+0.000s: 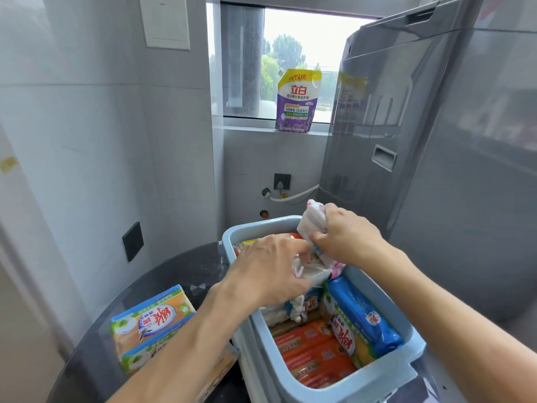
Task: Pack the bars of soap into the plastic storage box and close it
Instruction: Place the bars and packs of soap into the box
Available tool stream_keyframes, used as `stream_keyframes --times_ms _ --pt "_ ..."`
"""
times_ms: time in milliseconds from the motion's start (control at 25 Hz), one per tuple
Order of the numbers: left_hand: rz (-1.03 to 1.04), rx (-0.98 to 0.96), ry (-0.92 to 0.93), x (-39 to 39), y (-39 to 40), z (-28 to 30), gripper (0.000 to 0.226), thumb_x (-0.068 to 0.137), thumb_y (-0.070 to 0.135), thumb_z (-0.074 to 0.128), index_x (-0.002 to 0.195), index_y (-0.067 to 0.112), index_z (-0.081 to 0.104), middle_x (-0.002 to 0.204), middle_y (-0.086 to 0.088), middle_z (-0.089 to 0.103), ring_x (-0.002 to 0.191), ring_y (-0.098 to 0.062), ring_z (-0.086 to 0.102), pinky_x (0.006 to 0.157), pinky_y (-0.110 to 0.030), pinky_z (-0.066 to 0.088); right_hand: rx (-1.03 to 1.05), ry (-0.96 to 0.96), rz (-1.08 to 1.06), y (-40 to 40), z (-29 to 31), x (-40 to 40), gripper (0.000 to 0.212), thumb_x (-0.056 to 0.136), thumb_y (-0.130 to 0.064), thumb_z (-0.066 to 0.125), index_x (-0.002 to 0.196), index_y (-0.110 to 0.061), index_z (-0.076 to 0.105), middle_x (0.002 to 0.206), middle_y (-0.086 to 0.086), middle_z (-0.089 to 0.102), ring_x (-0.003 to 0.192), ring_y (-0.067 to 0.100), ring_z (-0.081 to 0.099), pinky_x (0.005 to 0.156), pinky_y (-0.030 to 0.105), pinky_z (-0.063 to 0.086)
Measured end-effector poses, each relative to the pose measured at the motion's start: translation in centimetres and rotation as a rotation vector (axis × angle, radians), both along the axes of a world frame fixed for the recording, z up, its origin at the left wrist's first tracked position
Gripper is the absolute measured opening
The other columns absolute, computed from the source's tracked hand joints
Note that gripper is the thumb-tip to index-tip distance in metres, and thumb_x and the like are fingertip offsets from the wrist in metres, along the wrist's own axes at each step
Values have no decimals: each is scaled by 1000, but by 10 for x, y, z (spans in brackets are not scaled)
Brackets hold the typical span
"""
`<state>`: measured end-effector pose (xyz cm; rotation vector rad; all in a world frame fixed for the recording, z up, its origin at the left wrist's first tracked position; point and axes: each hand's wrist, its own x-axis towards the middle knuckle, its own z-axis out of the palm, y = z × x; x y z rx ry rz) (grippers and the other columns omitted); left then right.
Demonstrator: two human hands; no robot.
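Note:
A light blue plastic storage box (386, 382) stands open on a dark glass table, filled with wrapped soap bars: orange packs (316, 356) at the front, a blue pack (366, 318) on the right. My right hand (345, 237) grips a white-and-pink wrapped soap pack (311, 221) above the box's far end. My left hand (270, 269) reaches into the box, its fingers pinching a clear-wrapped pack (312, 270) just below. Two stacked orange-and-green soap packs (151, 324) lie on the table left of the box. No lid can be made out.
The round dark glass table (174, 274) carries the box and packs. A grey washing machine (406, 141) stands close behind on the right. A purple detergent pouch (296, 103) sits on the windowsill. Tiled walls close in on the left.

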<state>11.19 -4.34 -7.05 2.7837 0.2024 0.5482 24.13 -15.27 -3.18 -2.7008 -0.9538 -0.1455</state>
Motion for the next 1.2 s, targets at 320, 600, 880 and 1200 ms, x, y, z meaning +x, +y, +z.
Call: stream_keyframes --times_ms 320,600,880,1200 --pt "71 -27 61 3 -3 4 65 65 62 69 123 37 55 112 12 65 105 -16 58 78 -35 47 742 80 25 -37 -14 -32 36 89 -35 66 122 -22 56 100 -5 66 87 18 62 75 43 55" --pt "161 -36 125 0 -6 0 70 57 74 65 116 38 61 108 10 63 101 -16 57 81 -37 50 1033 314 -70 -99 -37 -75 32 89 -41 65 118 -42 54 95 -19 66 88 11 67 62 39 61" --pt "335 -150 117 -5 36 5 43 89 48 54 130 35 57 139 2 48 129 -24 36 105 -40 33 630 34 59 -101 -50 -90 57 93 -48 52 146 -37 32 128 -17 58 100 13 60 75 30 42" --pt "468 70 255 -83 -10 8 36 83 55 40 110 42 60 92 4 38 85 -21 49 68 -37 43 435 195 267 -142 -29 -43 48 89 -57 53 131 -61 32 104 -35 60 94 -3 61 68 10 46"
